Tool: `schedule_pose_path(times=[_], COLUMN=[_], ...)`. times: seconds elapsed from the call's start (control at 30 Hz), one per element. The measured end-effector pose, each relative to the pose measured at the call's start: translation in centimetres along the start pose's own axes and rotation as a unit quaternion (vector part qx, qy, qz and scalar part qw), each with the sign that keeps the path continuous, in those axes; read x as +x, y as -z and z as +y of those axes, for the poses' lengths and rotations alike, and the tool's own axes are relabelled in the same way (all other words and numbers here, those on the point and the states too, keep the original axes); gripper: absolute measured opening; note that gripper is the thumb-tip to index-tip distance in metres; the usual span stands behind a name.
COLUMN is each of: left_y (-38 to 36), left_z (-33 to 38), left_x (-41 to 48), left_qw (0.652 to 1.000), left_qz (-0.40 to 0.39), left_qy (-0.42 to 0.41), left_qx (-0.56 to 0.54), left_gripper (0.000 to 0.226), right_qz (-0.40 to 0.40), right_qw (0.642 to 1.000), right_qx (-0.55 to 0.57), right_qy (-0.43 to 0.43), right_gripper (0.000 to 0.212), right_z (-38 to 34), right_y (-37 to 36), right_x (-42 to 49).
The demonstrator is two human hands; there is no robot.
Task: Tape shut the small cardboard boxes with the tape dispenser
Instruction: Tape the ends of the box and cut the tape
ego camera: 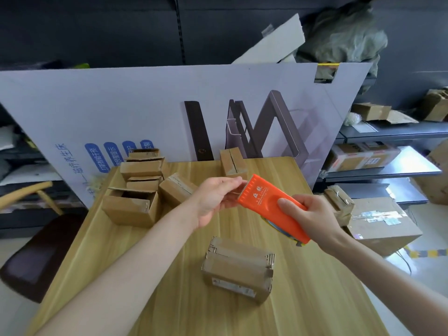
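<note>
My right hand [312, 214] grips an orange tape dispenser [264, 200], held in the air above the wooden table [150, 275]. At the dispenser's toothed front edge, my left hand [215, 197] pinches what looks like the tape end. Below the hands, a small cardboard box [238, 269] lies on the table with its flaps closed. Several more small boxes [143, 183] sit piled at the table's far left, one of them open [129, 207]. Another small box [233, 163] stands at the far edge.
A large printed cardboard sheet [145, 105] leans upright behind the table. Metal shelves [388, 154] with parcels stand to the right, and a big carton [380, 224] sits on the floor beside the table. A dark chair seat [41, 253] is at the left.
</note>
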State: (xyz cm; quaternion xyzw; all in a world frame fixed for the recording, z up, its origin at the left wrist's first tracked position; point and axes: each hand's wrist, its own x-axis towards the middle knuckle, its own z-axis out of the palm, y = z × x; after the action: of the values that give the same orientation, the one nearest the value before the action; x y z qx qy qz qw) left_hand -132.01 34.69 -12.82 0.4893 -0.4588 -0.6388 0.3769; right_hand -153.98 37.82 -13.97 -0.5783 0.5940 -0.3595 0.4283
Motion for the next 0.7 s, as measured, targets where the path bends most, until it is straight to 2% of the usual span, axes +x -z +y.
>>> schedule_pose_path(times=[0.13, 0.33, 0.5, 0.6, 0.7], left_y=[-0.8, -1.1, -1.0, -0.9, -0.1], left_z=[0.9, 1.8, 2.3, 2.5, 2.4], left_x=[-0.3, -0.8, -0.8, -0.7, -0.6], left_qw=[1.0, 0.989, 0.99, 0.985, 0.969], left_qz=[0.01, 0.0, 0.025, 0.017, 0.004], left_qy=[-0.01, 0.032, 0.021, 0.041, 0.087], left_qx=[-0.024, -0.146, -0.137, -0.169, -0.229], left_gripper=[0.024, 0.032, 0.01, 0.018, 0.043], right_qz=[-0.012, -0.038, -0.057, -0.061, -0.056], right_qw=[1.0, 0.997, 0.994, 0.993, 0.994], right_qx=[0.025, 0.069, 0.093, 0.104, 0.093], right_qy=[0.005, -0.005, -0.002, 0.011, 0.018], right_gripper=[0.039, 0.046, 0.047, 0.045, 0.043], right_z=[-0.5, -0.8, -1.0, -1.3, -1.5], right_y=[0.6, 0.9, 0.9, 0.9, 0.9], right_x=[0.5, 1.3, 1.6, 1.6, 1.7])
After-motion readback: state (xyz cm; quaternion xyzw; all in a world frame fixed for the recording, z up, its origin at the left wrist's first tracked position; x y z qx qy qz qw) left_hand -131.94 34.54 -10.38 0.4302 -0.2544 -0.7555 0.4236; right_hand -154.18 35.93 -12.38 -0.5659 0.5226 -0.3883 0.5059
